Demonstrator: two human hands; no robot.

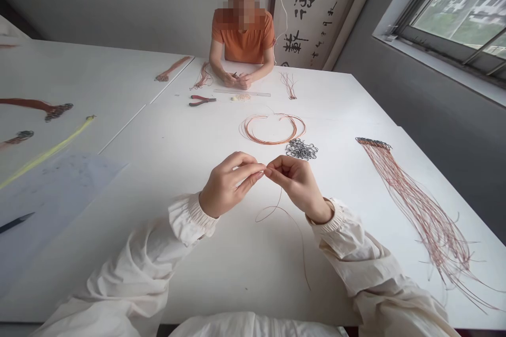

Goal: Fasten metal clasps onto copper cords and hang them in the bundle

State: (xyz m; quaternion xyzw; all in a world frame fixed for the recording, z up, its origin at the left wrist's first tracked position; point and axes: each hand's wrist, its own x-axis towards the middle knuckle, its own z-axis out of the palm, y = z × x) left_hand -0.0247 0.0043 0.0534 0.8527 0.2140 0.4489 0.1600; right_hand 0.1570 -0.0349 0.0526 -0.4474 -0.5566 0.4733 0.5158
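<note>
My left hand [233, 181] and my right hand [295, 183] meet fingertip to fingertip above the white table. Both are closed in a pinch. A thin copper-coloured cord [292, 215] trails from beneath my right hand, loops once and runs down toward the table's front. What sits between the left fingertips is too small to make out; the cord's end there is hidden by the fingers. Just beyond my right hand lies a pile of dark metal clasps [301, 149]. Behind it rests a coil of orange-brown cord [272, 142].
Cords with clasps in a row [419, 200] stretch along the right. Across the table a person in an orange shirt [243, 37] sits near pliers [202, 100] and a ruler [242, 93]. At left lie a yellow cord [51, 154], cord bundles [35, 105] and a plastic sheet [59, 205].
</note>
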